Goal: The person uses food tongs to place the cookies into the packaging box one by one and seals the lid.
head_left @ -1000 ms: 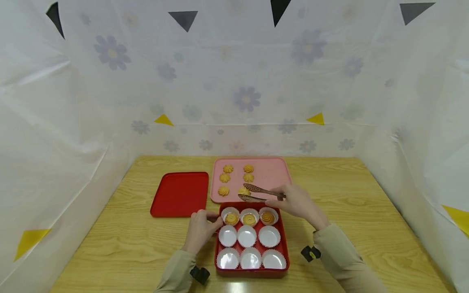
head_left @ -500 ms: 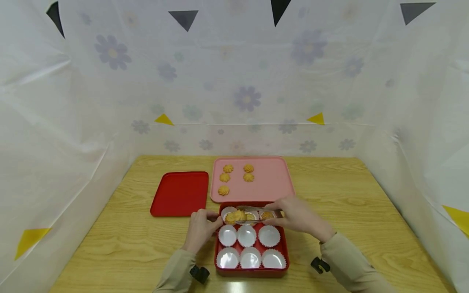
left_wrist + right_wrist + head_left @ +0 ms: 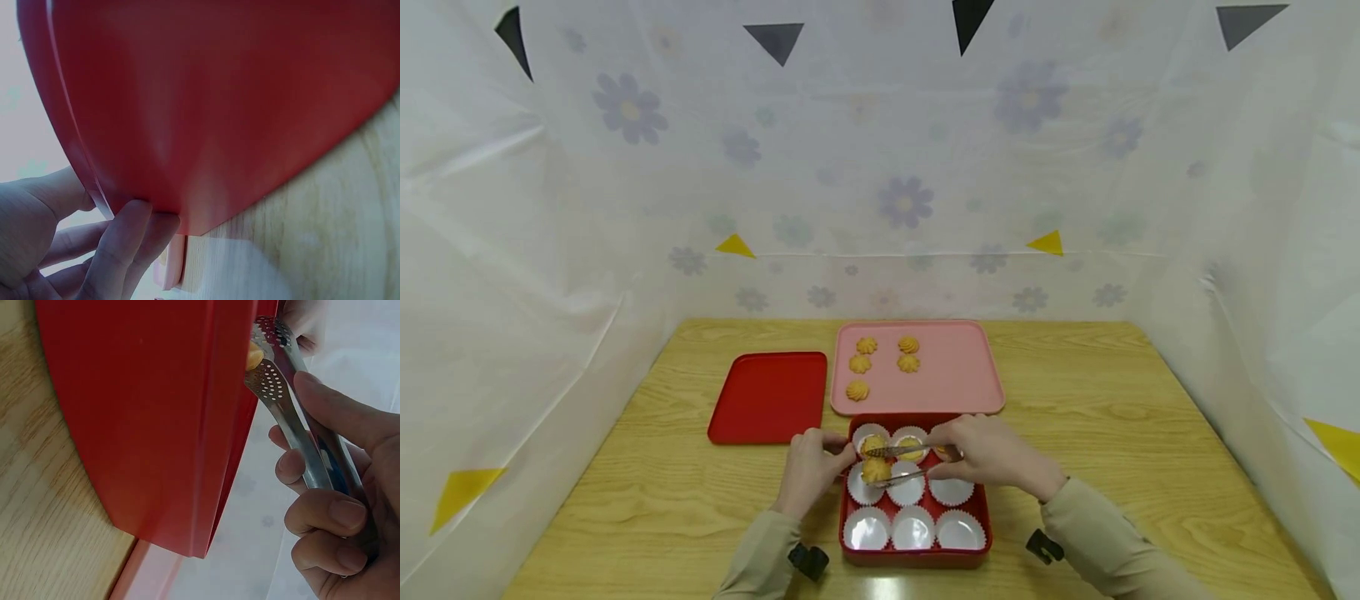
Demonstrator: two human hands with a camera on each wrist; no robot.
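Note:
My left hand (image 3: 812, 467) grips the rim of a red box (image 3: 916, 560) at its left side, with thumb at the edge and fingers on the outer wall. White paper cups (image 3: 913, 528) line the box in rows. My right hand (image 3: 988, 452) holds metal tongs (image 3: 290, 412) with perforated tips. Between the tong tips is a piped butter cookie (image 3: 876, 470), at the left cup of the middle row; whether the tips press on it, I cannot tell. Cookies sit in the back row's cups, such as a round cookie (image 3: 910, 448); the right one is partly hidden by my right hand.
Behind the box lies a pink tray (image 3: 958, 367) bearing several piped cookies (image 3: 858, 391) on its left half. A flat red tray or lid (image 3: 770, 400) lies to the left of it. All stand on a wooden table (image 3: 1075, 375) with hanging sheets around.
The tongs in my right hand have taken the near cookie of the pink tray's right column and brought it down and left over the box. My left hand has stayed at the rim.

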